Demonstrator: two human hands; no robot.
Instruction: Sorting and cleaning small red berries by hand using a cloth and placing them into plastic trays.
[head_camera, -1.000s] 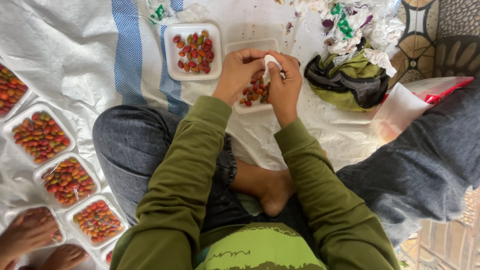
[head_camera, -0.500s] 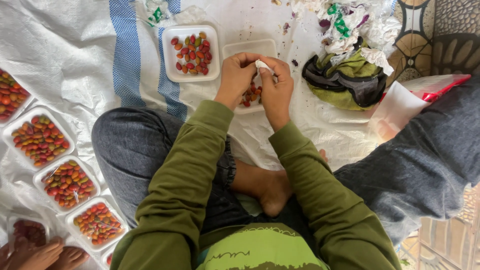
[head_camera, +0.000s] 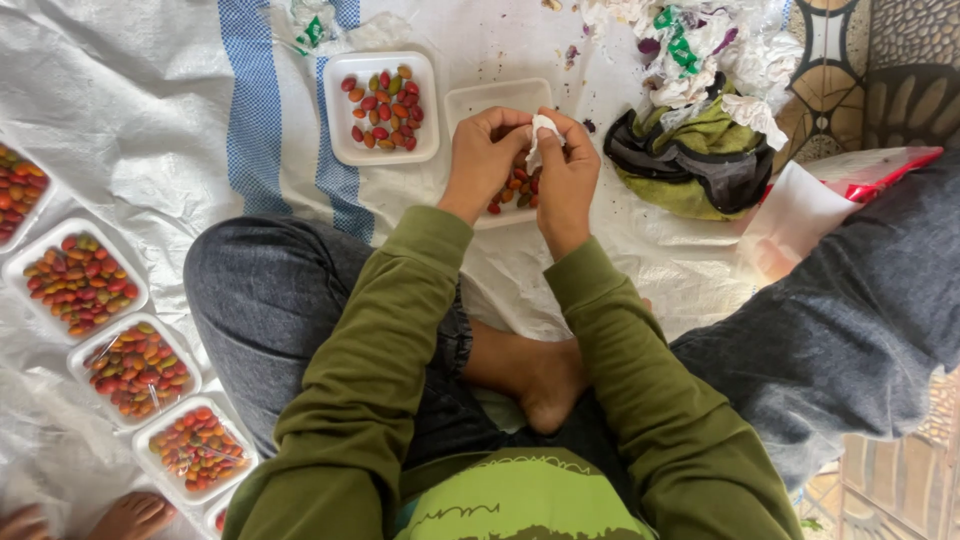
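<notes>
Above the half-filled white tray (head_camera: 480, 105), a small white scrap (head_camera: 541, 135) is being pinched between the fingers of the left hand (head_camera: 485, 160) and right hand (head_camera: 565, 175) (both clenched on it). A full tray of red-green fruits (head_camera: 382, 105) is lying just beside; a green cloth bundle (head_camera: 700, 160) is resting to the right on the white sheet (head_camera: 130, 110).

Soft even daylight, faint shadows, sharp focus throughout.
</notes>
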